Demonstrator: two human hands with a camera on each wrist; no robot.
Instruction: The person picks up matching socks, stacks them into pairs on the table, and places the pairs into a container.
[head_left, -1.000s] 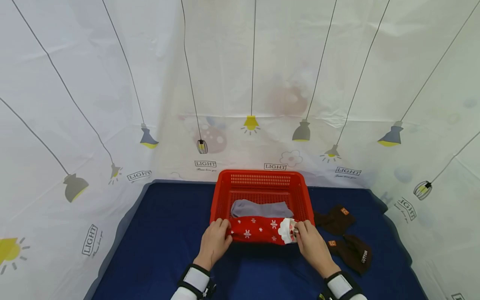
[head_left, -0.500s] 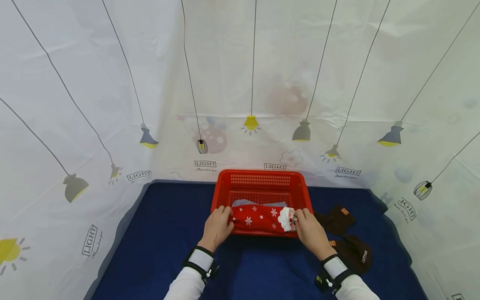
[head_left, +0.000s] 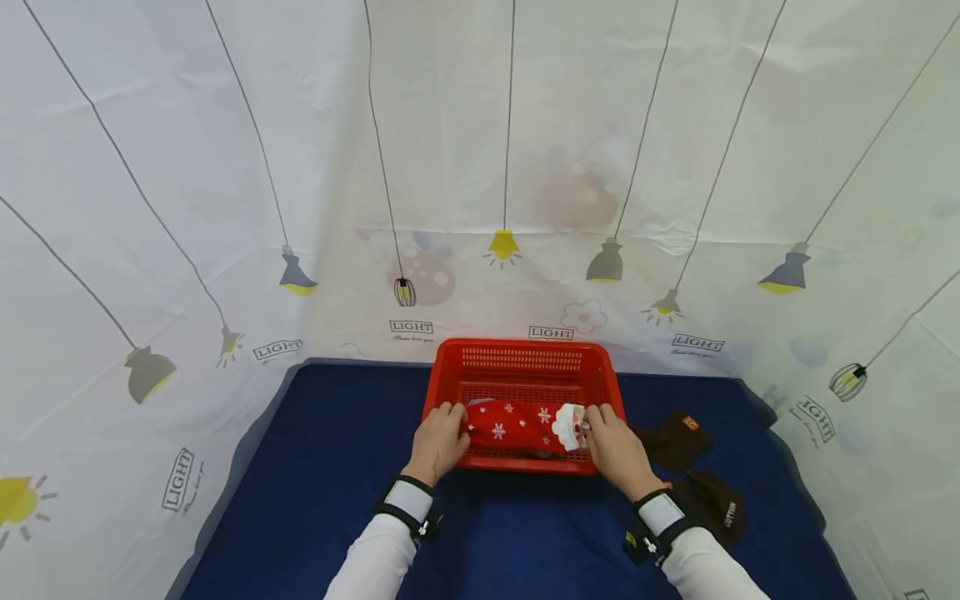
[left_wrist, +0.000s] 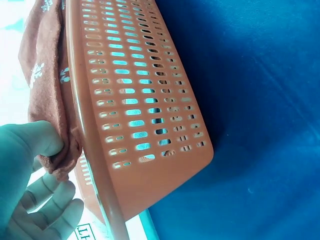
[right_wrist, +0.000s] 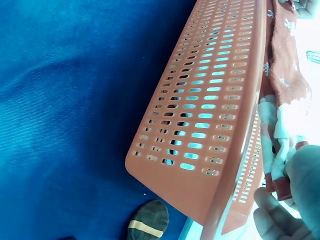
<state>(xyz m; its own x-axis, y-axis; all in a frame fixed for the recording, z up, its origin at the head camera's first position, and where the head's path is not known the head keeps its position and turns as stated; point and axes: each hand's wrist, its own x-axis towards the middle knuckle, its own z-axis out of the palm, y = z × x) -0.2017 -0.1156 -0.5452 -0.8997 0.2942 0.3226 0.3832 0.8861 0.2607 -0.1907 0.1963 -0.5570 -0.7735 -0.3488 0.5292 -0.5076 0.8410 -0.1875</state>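
Your left hand (head_left: 437,442) pinched one end of the red snowflake sock (head_left: 517,427), your right hand (head_left: 618,454) the white-trimmed other end; it stretched over the opening of the red basket (head_left: 521,380).

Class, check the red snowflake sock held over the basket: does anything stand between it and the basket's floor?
Apparently, yes: grey cloth peeks out at the far edge of the red sock, seemingly lying beneath it in the basket. The left hand and right hand hold the sock's ends; no other obstacle shows.

Pinched left grip (head_left: 437,440), pinched right grip (head_left: 617,447)
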